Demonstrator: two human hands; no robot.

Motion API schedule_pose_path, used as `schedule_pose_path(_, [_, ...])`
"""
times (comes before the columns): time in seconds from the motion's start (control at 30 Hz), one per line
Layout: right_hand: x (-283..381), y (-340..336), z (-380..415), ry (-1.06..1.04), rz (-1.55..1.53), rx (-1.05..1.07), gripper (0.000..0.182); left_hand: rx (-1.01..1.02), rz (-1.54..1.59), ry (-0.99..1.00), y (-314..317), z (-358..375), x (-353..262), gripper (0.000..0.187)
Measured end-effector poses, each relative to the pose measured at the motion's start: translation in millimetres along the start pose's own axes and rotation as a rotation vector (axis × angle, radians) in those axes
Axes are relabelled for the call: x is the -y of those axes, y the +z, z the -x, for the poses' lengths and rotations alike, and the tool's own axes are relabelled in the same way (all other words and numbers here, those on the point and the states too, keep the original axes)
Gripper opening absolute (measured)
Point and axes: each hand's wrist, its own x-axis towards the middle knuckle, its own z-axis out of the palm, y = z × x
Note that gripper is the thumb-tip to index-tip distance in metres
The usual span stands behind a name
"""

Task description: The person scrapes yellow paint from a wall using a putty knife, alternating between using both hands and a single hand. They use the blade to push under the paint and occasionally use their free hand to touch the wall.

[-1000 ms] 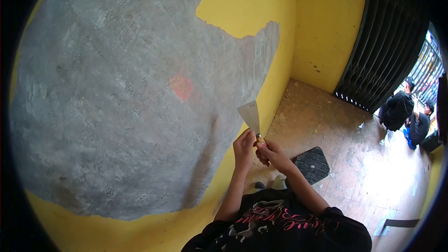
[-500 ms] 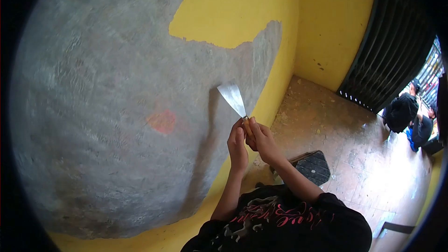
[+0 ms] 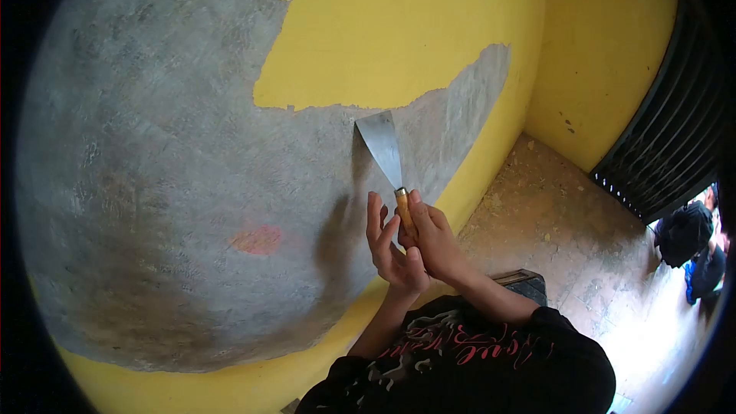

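My right hand [image 3: 435, 239] grips the wooden handle of a metal scraper [image 3: 385, 150]. Its wide blade points up against the wall, just below the ragged edge of the yellow paint [image 3: 391, 31]. My left hand [image 3: 388, 247] rests beside the handle with its fingers spread and its palm against my right hand. Bare grey plaster [image 3: 169, 169] covers most of the wall to the left, with a small reddish patch [image 3: 255, 239] low on it.
A yellow corner wall [image 3: 606, 46] meets a dusty tiled floor [image 3: 552, 222] strewn with paint flakes. A dark folding metal gate [image 3: 675, 146] stands at the right, with people in dark clothes [image 3: 690, 238] beyond it. A dark object [image 3: 521, 284] lies on the floor near my arm.
The scraper has risen along the wall toward the yellow paint's edge. My left hand has opened its fingers beside the handle. My view has swung left and up.
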Motion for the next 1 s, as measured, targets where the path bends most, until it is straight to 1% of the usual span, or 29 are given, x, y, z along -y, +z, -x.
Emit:
schedule_pose_path(0.07, [2,-1,-1,-0.017,0.031,0.011,0.048,0.009,0.009,0.008,5,-1,0,0.048])
schedule_pose_path(0.13, [12,0,-2,-0.012,0.017,0.038,0.048,-0.05,0.09,-0.12,11,1,-1,0.048])
schedule_pose_path(0.23, [10,0,-3,-0.062,0.07,0.039,0.047,-0.073,0.114,-0.11,19,-5,1,0.047])
schedule_pose_path(0.37, [18,-8,-4,-0.013,0.087,0.071,0.047,-0.038,0.117,-0.093,22,-7,6,0.048])
schedule_pose_path(0.47, [21,-9,-6,-0.043,0.092,0.102,0.047,-0.056,0.141,-0.126,24,-9,5,0.047])
schedule_pose_path(0.57, [19,-9,-2,-0.088,0.127,0.085,0.045,-0.037,0.119,-0.132,24,-6,2,0.044])
schedule_pose_path(0.67, [14,-16,-2,-0.076,0.11,0.12,0.043,-0.064,0.276,-0.133,36,-2,3,0.038])
schedule_pose_path(0.73, [21,-15,-2,-0.027,0.09,0.155,0.041,-0.042,0.285,-0.145,33,-7,2,0.037])
schedule_pose_path(0.8, [14,-18,-2,-0.042,0.129,0.172,0.039,-0.018,0.298,-0.144,29,-7,1,0.035])
schedule_pose_path(0.87, [8,-21,-4,-0.062,0.173,0.181,0.037,-0.032,0.27,-0.228,30,-2,-2,0.033])
schedule_pose_path(0.93, [6,-21,-7,-0.111,0.098,0.124,0.04,-0.06,0.292,-0.223,37,-3,2,0.032])
schedule_pose_path(1.0, [19,-20,-8,-0.102,0.105,0.158,0.037,-0.086,0.312,-0.227,41,-3,2,0.03])
